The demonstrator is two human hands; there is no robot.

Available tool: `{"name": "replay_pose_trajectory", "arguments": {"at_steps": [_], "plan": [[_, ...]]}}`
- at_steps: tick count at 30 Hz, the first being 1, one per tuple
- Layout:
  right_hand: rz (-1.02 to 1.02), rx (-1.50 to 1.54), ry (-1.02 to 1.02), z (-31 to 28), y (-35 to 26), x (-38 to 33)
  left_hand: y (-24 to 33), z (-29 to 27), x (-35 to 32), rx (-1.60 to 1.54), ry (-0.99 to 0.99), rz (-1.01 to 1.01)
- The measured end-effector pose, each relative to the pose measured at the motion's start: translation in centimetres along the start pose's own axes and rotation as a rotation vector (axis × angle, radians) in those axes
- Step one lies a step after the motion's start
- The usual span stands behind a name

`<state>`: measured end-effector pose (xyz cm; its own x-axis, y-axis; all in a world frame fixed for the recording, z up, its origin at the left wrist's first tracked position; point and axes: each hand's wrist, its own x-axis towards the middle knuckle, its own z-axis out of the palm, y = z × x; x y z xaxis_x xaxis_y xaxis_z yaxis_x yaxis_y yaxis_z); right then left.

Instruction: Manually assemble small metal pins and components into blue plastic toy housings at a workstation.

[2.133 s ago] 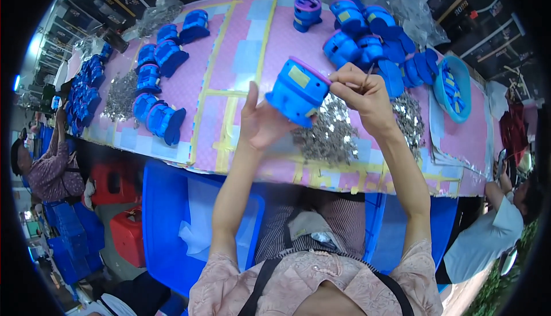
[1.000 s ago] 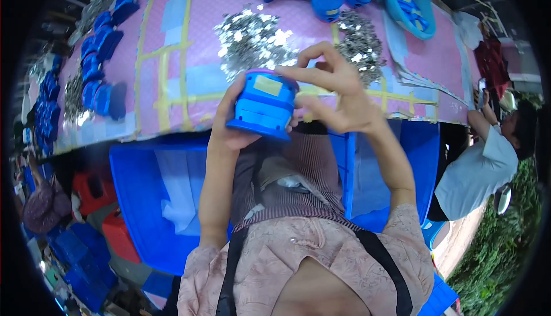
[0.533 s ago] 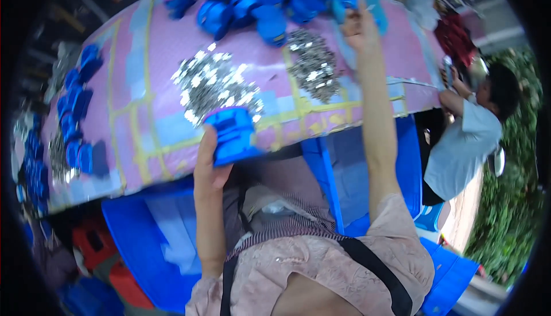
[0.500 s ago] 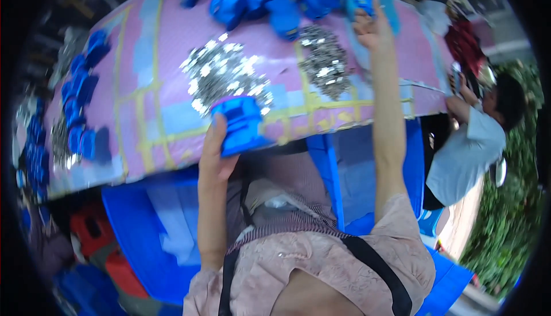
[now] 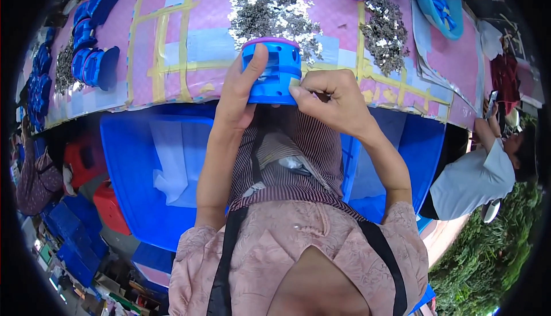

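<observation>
My left hand [image 5: 236, 89] grips a round blue plastic housing [image 5: 265, 89] with a purple rim on top and an opening in its side. It is held upright at the table's near edge. On its right side my right hand [image 5: 338, 101] is closed in a pinch, thumb and forefinger against the wall. A small pale yellowish patch shows at the thumb tip; what the fingers hold, if anything, is hidden. Just beyond the housing lies a heap of small shiny metal pieces [image 5: 267, 9] on the pink, taped table [image 5: 212, 14].
A second, darker metal heap [image 5: 385, 35] lies to the right, near a teal basin [image 5: 450, 33] with blue parts. More blue housings [image 5: 99, 66] stand at left. Blue bins [image 5: 129, 201] flank my lap. A person [image 5: 476, 178] sits at the far right.
My right hand has come back from the teal basin to the blue housing and now pinches at its side. The left hand still holds the housing; the view has shifted.
</observation>
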<state>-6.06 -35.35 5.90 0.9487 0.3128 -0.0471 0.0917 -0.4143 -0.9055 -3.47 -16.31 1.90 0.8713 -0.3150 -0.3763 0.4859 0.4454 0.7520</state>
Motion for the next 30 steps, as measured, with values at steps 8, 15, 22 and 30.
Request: {"name": "replay_pose_trajectory", "arguments": {"at_steps": [8, 15, 22, 30], "plan": [[-0.104, -0.162, 0.204, 0.5, -0.5, 0.3, -0.5, 0.7, 0.5, 0.155, 0.229, 0.289], [0.060, -0.004, 0.227, 1.0, 0.2, 0.8, -0.6, 0.5, 0.6, 0.325, 0.337, 0.454], [-0.171, -0.319, 0.356, 1.8, 0.0, 1.2, -0.4, 2.1, 0.0, 0.604, 0.442, 0.670], [0.184, 0.626, 0.342, 1.4, 1.4, 1.1, -0.6, 0.6, 0.4, -0.149, 0.143, 0.247]]}}
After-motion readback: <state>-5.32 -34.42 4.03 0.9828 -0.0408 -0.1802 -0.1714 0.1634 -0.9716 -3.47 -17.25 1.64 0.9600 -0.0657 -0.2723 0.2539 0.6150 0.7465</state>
